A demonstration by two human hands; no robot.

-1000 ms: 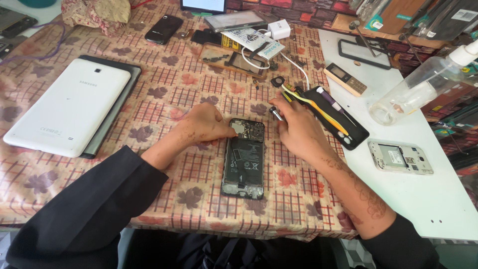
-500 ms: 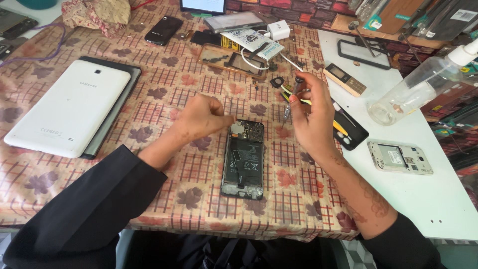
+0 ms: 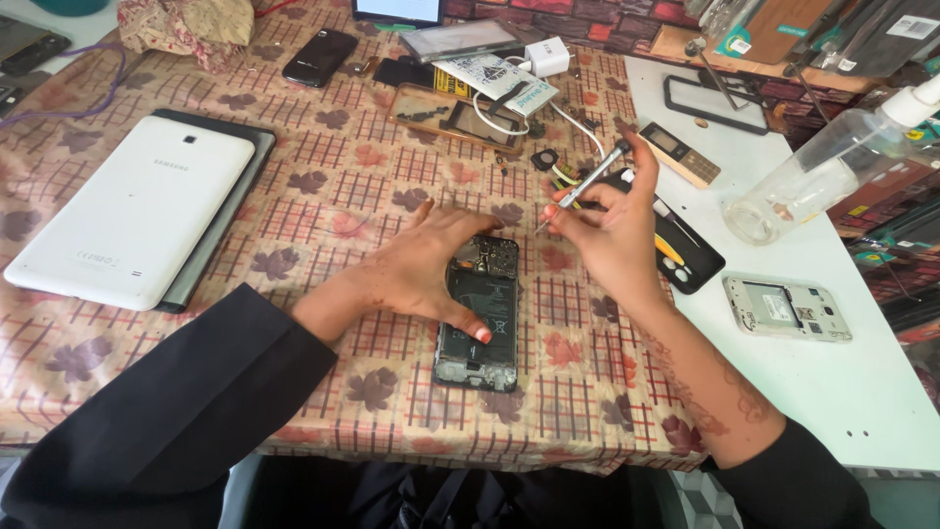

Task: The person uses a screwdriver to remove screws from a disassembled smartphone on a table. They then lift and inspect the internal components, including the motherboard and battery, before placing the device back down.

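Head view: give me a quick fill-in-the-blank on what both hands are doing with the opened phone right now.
1. The left hand presses down on the opened ____, which lies on the patterned cloth.
2. The right hand holds a thin metal ____ with its tip above the phone.
3. The white tablet lies to the ____ of the phone.
4. The clear spray bottle lies on the ____ board.

Missing words: phone; screwdriver; left; white
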